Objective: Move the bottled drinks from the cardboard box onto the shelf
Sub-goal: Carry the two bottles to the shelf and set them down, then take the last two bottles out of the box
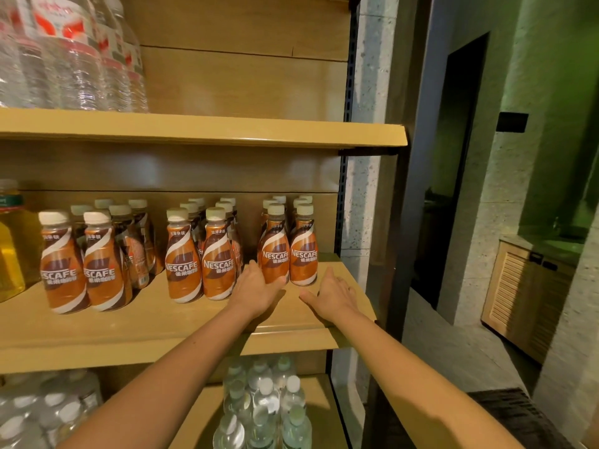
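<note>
while the left hand (259, 291) curls its thumb and fingers round the base of a brown coffee bottle (275, 251) standing upright on the middle shelf (155, 315), the right hand (334, 294) hovers just to the right above the same shelf, fingers straight and spread, holding nothing. the gripped bottle is at the front of a small cluster near the shelf's right end, and the neighbour bottle (303, 251) stands right beside it, close to the right hand. a second cluster (201, 257) and a third cluster (84, 264) of the same drink stand further left, well apart. a yellow bottle (9, 247) is at the far left edge. clear water bottles (64, 59) fill the shelf above, and more water bottles (265, 409) stand below.
</note>
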`<act>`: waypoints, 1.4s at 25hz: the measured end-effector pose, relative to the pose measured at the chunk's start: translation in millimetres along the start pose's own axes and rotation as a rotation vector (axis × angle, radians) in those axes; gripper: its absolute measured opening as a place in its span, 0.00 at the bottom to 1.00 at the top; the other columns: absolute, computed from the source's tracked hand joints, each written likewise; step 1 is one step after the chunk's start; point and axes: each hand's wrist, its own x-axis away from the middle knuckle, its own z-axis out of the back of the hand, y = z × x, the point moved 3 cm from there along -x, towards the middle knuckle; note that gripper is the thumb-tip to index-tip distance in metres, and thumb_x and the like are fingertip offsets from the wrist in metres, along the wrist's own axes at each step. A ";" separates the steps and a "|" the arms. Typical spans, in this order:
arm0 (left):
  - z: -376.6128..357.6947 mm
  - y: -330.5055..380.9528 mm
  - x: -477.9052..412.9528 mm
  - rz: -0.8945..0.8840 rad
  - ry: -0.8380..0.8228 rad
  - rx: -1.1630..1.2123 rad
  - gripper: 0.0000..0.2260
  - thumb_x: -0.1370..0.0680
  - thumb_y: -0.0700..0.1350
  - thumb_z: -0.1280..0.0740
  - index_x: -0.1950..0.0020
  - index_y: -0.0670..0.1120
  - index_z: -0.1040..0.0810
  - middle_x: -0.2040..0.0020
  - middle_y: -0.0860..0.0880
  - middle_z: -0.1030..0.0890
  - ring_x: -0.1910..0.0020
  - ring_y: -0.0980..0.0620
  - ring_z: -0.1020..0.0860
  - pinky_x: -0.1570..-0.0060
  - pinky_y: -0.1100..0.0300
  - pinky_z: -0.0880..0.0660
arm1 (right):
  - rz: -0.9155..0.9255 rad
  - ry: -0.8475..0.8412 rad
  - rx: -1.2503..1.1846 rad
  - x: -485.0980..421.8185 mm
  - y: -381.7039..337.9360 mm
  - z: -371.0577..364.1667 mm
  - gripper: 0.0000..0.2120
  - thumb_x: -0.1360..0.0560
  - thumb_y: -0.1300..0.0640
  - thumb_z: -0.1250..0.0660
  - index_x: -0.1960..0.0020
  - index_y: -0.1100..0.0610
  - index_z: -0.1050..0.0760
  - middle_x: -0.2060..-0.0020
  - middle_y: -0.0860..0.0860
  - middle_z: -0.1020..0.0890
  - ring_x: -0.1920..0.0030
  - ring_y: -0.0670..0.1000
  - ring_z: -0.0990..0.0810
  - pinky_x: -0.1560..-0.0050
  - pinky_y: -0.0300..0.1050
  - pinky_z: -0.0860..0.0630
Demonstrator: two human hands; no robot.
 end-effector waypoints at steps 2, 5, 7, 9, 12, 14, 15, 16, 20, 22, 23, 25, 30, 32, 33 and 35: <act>8.8 7.7 27.8 -0.069 -0.016 -0.016 0.26 0.23 0.55 0.37 0.32 0.39 0.35 0.31 0.40 0.31 0.33 0.42 0.31 0.35 0.49 0.32 | 0.026 -0.023 0.005 25.8 -0.1 10.6 0.37 0.26 0.43 0.34 0.26 0.61 0.44 0.30 0.59 0.32 0.30 0.59 0.34 0.31 0.56 0.36; 18.5 18.5 67.4 -0.169 -0.094 -0.036 0.31 0.24 0.57 0.37 0.28 0.42 0.40 0.31 0.42 0.30 0.34 0.43 0.30 0.35 0.48 0.31 | 0.077 -0.026 0.004 65.4 0.2 30.6 0.32 0.26 0.45 0.34 0.29 0.59 0.39 0.34 0.57 0.27 0.34 0.58 0.29 0.35 0.54 0.30; 18.2 34.6 94.1 -0.248 -0.136 -0.050 0.31 0.24 0.58 0.37 0.27 0.43 0.40 0.30 0.42 0.31 0.34 0.43 0.30 0.36 0.49 0.31 | 0.086 0.004 0.010 90.2 6.0 47.6 0.28 0.26 0.46 0.33 0.32 0.59 0.36 0.37 0.57 0.25 0.37 0.58 0.27 0.38 0.54 0.28; 10.6 60.8 121.5 -0.361 -0.173 -0.078 0.32 0.23 0.57 0.37 0.26 0.42 0.43 0.28 0.42 0.34 0.31 0.43 0.33 0.34 0.51 0.33 | 0.078 0.049 0.021 115.8 18.7 67.0 0.26 0.26 0.47 0.33 0.34 0.60 0.34 0.39 0.57 0.24 0.37 0.59 0.26 0.39 0.55 0.28; -10.5 110.8 160.8 -0.544 -0.225 -0.107 0.32 0.23 0.57 0.38 0.25 0.41 0.43 0.28 0.43 0.34 0.31 0.46 0.34 0.38 0.58 0.34 | 0.057 0.100 0.087 163.0 49.9 97.6 0.33 0.24 0.48 0.34 0.27 0.63 0.41 0.31 0.59 0.30 0.31 0.59 0.32 0.32 0.54 0.33; -33.4 147.8 190.5 -0.710 -0.288 -0.076 0.34 0.23 0.59 0.39 0.24 0.43 0.45 0.26 0.45 0.37 0.28 0.49 0.37 0.35 0.59 0.37 | 0.004 0.140 0.178 197.7 86.3 123.2 0.34 0.24 0.47 0.36 0.26 0.63 0.43 0.30 0.59 0.33 0.30 0.59 0.34 0.30 0.53 0.36; -47.7 166.4 203.8 -0.767 -0.327 -0.077 0.36 0.24 0.60 0.39 0.23 0.43 0.46 0.24 0.46 0.40 0.26 0.49 0.40 0.31 0.57 0.40 | -0.041 0.159 0.215 214.5 109.8 138.6 0.33 0.23 0.48 0.36 0.26 0.62 0.44 0.30 0.59 0.33 0.30 0.59 0.34 0.31 0.53 0.36; -60.9 185.6 217.9 -0.811 -0.358 -0.080 0.36 0.24 0.60 0.38 0.23 0.43 0.47 0.23 0.46 0.42 0.25 0.48 0.42 0.29 0.56 0.42 | -0.104 0.175 0.239 230.3 136.0 154.1 0.33 0.23 0.48 0.36 0.26 0.62 0.44 0.30 0.59 0.32 0.31 0.59 0.33 0.31 0.53 0.35; -123.4 269.9 277.6 -0.971 -0.500 -0.096 0.35 0.24 0.59 0.37 0.24 0.43 0.44 0.25 0.44 0.39 0.27 0.46 0.39 0.29 0.54 0.42 | -0.404 0.256 0.310 311.8 239.0 217.8 0.33 0.23 0.48 0.36 0.25 0.59 0.45 0.29 0.58 0.34 0.29 0.60 0.35 0.29 0.54 0.38; -154.8 314.5 312.7 -1.041 -0.554 -0.077 0.33 0.24 0.59 0.36 0.26 0.44 0.41 0.27 0.44 0.36 0.29 0.46 0.36 0.32 0.52 0.38 | -0.522 0.283 0.379 356.0 285.8 247.2 0.33 0.24 0.47 0.36 0.25 0.57 0.45 0.27 0.57 0.36 0.27 0.59 0.38 0.27 0.56 0.41; -170.8 335.2 331.1 -1.069 -0.593 -0.064 0.32 0.25 0.58 0.35 0.26 0.46 0.39 0.27 0.45 0.34 0.29 0.46 0.35 0.32 0.51 0.37 | -0.568 0.283 0.419 376.9 307.5 260.5 0.34 0.24 0.47 0.36 0.24 0.57 0.46 0.26 0.56 0.38 0.26 0.58 0.41 0.26 0.57 0.44; -207.8 380.0 369.3 -1.131 -0.679 -0.029 0.28 0.25 0.56 0.35 0.28 0.48 0.37 0.28 0.47 0.33 0.30 0.47 0.34 0.33 0.49 0.35 | -0.643 0.292 0.499 420.7 355.0 289.5 0.35 0.24 0.45 0.37 0.24 0.56 0.48 0.24 0.54 0.42 0.24 0.57 0.45 0.25 0.58 0.51; -300.4 507.8 456.3 -1.244 -0.745 0.004 0.28 0.26 0.57 0.33 0.29 0.49 0.35 0.31 0.48 0.30 0.31 0.46 0.32 0.35 0.49 0.32 | -0.791 0.271 0.594 512.5 483.6 375.8 0.35 0.24 0.43 0.37 0.25 0.57 0.45 0.26 0.55 0.39 0.26 0.57 0.41 0.27 0.61 0.49; -330.8 560.6 487.1 -1.241 -0.741 0.002 0.27 0.25 0.55 0.34 0.28 0.47 0.35 0.30 0.46 0.31 0.32 0.45 0.31 0.36 0.49 0.32 | -0.838 0.243 0.603 543.2 533.3 414.8 0.35 0.25 0.42 0.37 0.25 0.57 0.45 0.26 0.55 0.38 0.26 0.57 0.40 0.27 0.62 0.47; -346.1 586.3 499.0 -1.249 -0.750 -0.005 0.27 0.25 0.55 0.34 0.29 0.47 0.35 0.30 0.45 0.30 0.34 0.45 0.30 0.37 0.50 0.31 | -0.854 0.233 0.615 556.0 555.6 432.7 0.35 0.25 0.43 0.37 0.25 0.58 0.45 0.26 0.55 0.38 0.26 0.57 0.40 0.27 0.61 0.48; -383.9 635.9 520.8 -1.251 -0.746 -0.026 0.31 0.27 0.59 0.35 0.28 0.46 0.36 0.31 0.44 0.30 0.34 0.44 0.30 0.38 0.49 0.30 | -0.880 0.202 0.658 580.2 599.8 466.0 0.34 0.24 0.44 0.38 0.25 0.59 0.46 0.26 0.55 0.39 0.26 0.57 0.41 0.27 0.60 0.48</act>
